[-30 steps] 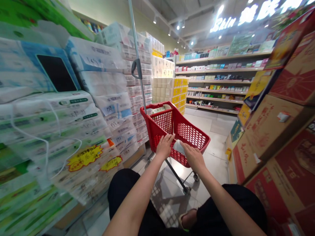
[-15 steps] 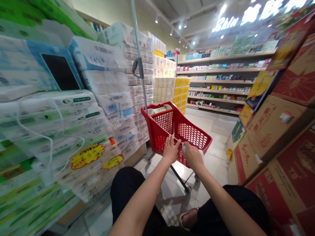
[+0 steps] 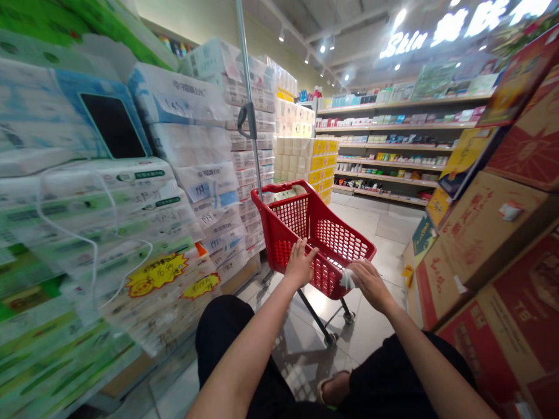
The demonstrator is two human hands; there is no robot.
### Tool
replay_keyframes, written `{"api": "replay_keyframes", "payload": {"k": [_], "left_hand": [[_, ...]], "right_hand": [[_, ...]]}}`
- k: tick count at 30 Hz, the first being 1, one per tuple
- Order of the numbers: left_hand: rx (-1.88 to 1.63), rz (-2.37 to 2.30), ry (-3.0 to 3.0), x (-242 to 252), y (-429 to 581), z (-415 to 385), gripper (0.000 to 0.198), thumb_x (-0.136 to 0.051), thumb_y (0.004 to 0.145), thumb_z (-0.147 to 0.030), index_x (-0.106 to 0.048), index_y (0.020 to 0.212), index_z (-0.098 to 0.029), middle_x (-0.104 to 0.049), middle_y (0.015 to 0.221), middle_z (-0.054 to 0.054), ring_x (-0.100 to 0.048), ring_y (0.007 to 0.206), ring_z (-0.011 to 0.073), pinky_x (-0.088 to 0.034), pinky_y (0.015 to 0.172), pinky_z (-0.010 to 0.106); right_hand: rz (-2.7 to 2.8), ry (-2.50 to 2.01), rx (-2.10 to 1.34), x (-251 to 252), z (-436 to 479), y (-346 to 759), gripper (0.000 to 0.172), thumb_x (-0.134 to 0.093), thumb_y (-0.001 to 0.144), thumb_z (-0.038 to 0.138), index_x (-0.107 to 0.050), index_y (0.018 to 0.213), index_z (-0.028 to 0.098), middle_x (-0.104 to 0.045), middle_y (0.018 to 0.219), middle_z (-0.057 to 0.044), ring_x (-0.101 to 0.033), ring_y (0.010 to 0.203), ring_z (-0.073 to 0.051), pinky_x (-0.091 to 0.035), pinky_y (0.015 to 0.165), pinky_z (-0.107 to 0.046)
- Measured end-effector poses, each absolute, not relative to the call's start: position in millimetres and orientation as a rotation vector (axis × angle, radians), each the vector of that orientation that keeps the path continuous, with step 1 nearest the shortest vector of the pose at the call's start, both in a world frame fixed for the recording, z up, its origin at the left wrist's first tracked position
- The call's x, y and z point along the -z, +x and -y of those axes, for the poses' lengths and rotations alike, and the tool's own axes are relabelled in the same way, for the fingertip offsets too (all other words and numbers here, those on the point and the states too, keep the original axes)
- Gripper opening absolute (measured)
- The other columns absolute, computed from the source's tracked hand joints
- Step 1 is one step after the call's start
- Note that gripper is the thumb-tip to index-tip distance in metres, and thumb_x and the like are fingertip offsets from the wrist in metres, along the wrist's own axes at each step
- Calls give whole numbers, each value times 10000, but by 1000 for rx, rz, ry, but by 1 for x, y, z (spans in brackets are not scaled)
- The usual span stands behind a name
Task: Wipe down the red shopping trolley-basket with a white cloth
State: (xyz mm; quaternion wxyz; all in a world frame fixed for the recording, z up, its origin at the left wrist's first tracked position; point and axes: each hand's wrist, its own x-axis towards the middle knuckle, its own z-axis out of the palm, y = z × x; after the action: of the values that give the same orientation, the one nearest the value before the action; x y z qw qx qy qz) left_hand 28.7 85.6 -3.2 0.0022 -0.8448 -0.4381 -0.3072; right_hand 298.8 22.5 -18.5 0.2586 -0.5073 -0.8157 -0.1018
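Observation:
A red plastic shopping cart [image 3: 288,209] with a perforated basket stands in front of my knees. My left hand [image 3: 300,265] lies on the near rim of the basket, its fingers stretched over the edge and its thumb apart. At the near right corner, my right hand [image 3: 367,280] presses a crumpled white cloth [image 3: 348,278] against the rim. The cloth is partly hidden under the fingers, and I cannot tell whether it is fabric or paper. Inside the basket, only part of the floor shows.
Stacked tissue packs [image 3: 187,139] rise on the left, with a dark-screened phone-like device [image 3: 114,125] and a white cable [image 3: 98,256]. A metal pole [image 3: 248,70] stands up from the cart. Cardboard boxes [image 3: 489,233] line the right; shelves of goods [image 3: 393,125] stand behind, across the tiled floor.
My right hand has slid rightward along the near rim with the white cloth, from beside my left hand to the corner. My left hand stays on the rim, almost unmoved.

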Motion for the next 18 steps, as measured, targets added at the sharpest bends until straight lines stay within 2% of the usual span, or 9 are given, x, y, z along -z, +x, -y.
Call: {"api": "replay_keyframes", "payload": {"k": [6, 10, 14, 18], "left_hand": [[935, 1431, -2643, 1, 40, -85, 739, -662, 661, -138, -441, 1357, -253, -120, 1562, 99, -52, 1459, 346, -123, 1183, 559], [968, 1409, -2628, 3, 34, -81, 726, -660, 652, -123, -450, 1337, -246, -95, 1564, 101, -16, 1460, 344, -105, 1181, 568], [1004, 1367, -2617, 4, 16, -80, 678, -619, 648, -61, -481, 1289, -235, -139, 1546, 104, -45, 1458, 341, -131, 1170, 582], [1011, 1356, -2611, 3, 0, -81, 612, -578, 645, -17, -524, 1216, -232, -211, 1513, 104, -95, 1452, 337, -174, 1155, 590]], "right_hand": [[1983, -1479, 311, 22, -22, 279, 382, -253, 993, 352, -593, 1108, 222, -639, 1109, -58, -501, 1142, -210, -315, 1070, -430], [1889, -1574, 391, 20, 2, 236, 338, -284, 989, 340, -582, 1086, 212, -624, 1090, -77, -485, 1128, -232, -265, 1088, -456], [2122, -1477, 366, 10, 14, 234, 295, -341, 983, 356, -577, 1116, 237, -631, 1104, -56, -487, 1119, -219, -281, 1075, -430], [2258, -1420, 334, 4, 1, 278, 317, -326, 990, 376, -584, 1123, 249, -640, 1128, -41, -503, 1126, -201, -310, 1062, -414]]}}
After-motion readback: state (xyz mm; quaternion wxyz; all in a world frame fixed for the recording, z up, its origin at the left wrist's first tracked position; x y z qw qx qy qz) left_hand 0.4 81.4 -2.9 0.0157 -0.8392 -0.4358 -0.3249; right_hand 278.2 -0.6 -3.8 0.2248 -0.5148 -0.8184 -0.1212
